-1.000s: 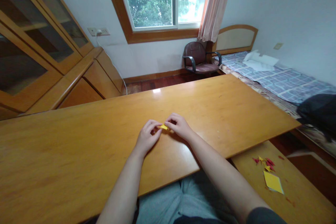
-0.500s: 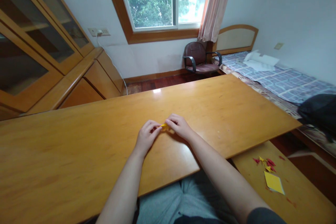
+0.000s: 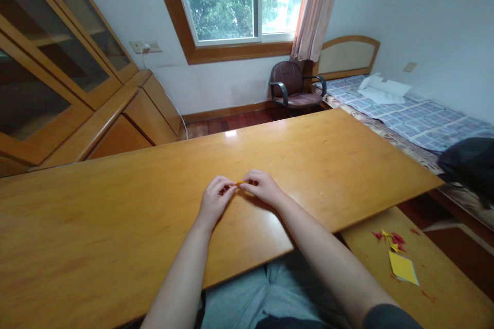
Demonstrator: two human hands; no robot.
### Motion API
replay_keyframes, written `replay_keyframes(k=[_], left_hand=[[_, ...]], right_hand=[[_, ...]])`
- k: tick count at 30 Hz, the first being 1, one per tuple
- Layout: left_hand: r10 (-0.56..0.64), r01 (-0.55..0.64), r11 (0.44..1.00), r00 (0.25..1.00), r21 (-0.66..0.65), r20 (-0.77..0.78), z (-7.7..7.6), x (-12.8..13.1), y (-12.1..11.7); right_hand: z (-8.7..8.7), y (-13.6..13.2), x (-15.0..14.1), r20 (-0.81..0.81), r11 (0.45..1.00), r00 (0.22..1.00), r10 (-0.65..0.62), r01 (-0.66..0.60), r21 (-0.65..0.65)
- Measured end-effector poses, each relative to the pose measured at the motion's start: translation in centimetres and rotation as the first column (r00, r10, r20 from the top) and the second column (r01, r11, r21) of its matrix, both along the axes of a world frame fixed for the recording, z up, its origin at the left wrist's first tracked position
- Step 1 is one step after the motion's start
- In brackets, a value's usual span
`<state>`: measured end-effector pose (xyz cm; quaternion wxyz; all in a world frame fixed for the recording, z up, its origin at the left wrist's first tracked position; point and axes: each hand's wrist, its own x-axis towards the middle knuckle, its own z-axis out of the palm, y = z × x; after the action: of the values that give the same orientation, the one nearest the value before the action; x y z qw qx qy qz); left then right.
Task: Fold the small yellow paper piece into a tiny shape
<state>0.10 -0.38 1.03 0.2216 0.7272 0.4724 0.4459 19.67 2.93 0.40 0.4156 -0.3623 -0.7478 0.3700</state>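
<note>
Fingers of both hands are pinched almost closed on one small yellow paper (image 3: 241, 183), with the left hand (image 3: 215, 201) on one end and the right hand (image 3: 265, 188) on the other. The paper looks thin, like a little strip, and the fingers hide some of it. It is between the near edge and the far edge of the big wooden table (image 3: 116, 221), well away from both. I can't tell if the paper touches the wood.

Some tiny white specks (image 3: 321, 194) lie on the table to the right of the right hand. Past the table's near edge, on the right, is a lower wooden top (image 3: 363, 239). Close to its far corner sit small red and yellow folded papers (image 3: 394, 248), all in a bunch. One small red bit (image 3: 415, 232) is by its right edge. A flat yellow square (image 3: 402, 268) lies just on the near side of the bunch. Beyond the big table's right corner, a black bag (image 3: 471, 164) rests on the bed (image 3: 432, 121).
</note>
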Motion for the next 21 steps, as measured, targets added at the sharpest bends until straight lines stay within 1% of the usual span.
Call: replay_keyframes(k=[6,14,18,21], left_hand=[[0.002,-0.002,1.000,1.000,0.000,-0.016,-0.14,-0.01,0.08],[-0.011,0.010,0.999,0.999,-0.045,-0.034,0.02,0.11,0.13],[0.001,-0.003,0.999,0.999,-0.047,-0.033,-0.02,-0.03,0.14],[0.014,-0.015,0.999,1.000,-0.049,-0.016,-0.13,-0.23,0.20]], right_hand=[[-0.05,0.04,0.02,0.016,1.000,1.000,0.004,-0.004,0.007],[-0.11,0.10,0.03,0.016,1.000,1.000,0.012,-0.012,0.005],[0.19,0.04,0.04,0.003,1.000,1.000,0.011,-0.011,-0.022],[0.28,0.10,0.04,0.007,0.997,1.000,0.014,-0.013,-0.072]])
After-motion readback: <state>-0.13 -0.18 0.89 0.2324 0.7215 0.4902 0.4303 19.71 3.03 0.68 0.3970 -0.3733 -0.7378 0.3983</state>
